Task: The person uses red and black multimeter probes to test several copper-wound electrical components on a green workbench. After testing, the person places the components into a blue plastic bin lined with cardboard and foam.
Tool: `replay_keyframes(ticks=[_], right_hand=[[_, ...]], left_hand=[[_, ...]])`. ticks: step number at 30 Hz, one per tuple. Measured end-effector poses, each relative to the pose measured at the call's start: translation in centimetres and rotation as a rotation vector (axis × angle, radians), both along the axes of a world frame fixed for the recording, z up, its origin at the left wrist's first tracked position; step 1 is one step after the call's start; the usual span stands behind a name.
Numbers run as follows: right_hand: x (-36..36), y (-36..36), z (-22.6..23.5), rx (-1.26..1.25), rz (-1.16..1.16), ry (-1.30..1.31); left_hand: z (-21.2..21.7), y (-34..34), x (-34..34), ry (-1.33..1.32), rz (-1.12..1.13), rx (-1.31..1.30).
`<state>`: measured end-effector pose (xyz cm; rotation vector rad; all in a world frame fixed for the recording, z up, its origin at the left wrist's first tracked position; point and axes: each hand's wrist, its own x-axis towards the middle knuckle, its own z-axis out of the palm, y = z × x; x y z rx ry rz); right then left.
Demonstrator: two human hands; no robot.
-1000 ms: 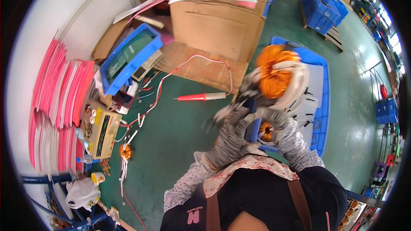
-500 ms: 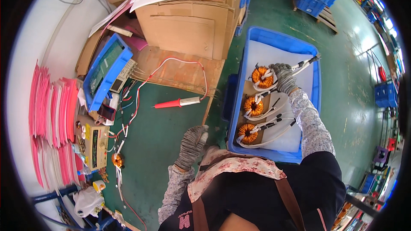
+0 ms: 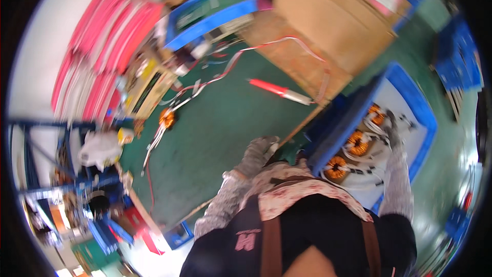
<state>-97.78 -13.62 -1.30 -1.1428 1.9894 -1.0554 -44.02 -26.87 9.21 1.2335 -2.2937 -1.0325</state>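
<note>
Inside a blue plastic bin (image 3: pixel 424 115) lined with white foam, several copper-wound toroidal coils with white leads lie in a row. My right hand (image 3: pixel 392 132), in a grey knit glove, is closed at the edge of the farthest toroidal coil (image 3: pixel 376 115); motion blur softens its fingers. Nearer to me are the middle coil (image 3: pixel 357 143) and the nearest coil (image 3: pixel 336 167). By the edge of the green bench (image 3: pixel 215 102), my left hand (image 3: pixel 258 156), gloved too, has its fingers curled together with nothing visible in them.
On the bench lie a red-and-white probe (image 3: pixel 279 91) with a looping cable and another coil (image 3: pixel 166 118) wired near a beige instrument (image 3: pixel 149 92). Pink and white sheets (image 3: pixel 107 31) are stacked at the left. Cardboard (image 3: pixel 333 20) stands at the back; a blue tray (image 3: pixel 212 13) leans beside it.
The whole view has turned, so the bin now appears tilted at the right and more of the left side shows. My right hand stays at the farthest coil; my left hand stays by the bench edge.
</note>
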Motion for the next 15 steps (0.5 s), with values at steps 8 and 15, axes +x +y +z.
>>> replay_keyframes(ticks=[8,15], right_hand=[[15.4,-0.4,2.4,-0.148,-0.263,0.379],[31.3,-10.3,10.0,-0.168,0.2,0.594]], left_hand=[[-5.2,-11.6,18.8,-0.538,0.234,-0.155],[-8.9,-21.6,38.5,-0.745,0.927,0.151]])
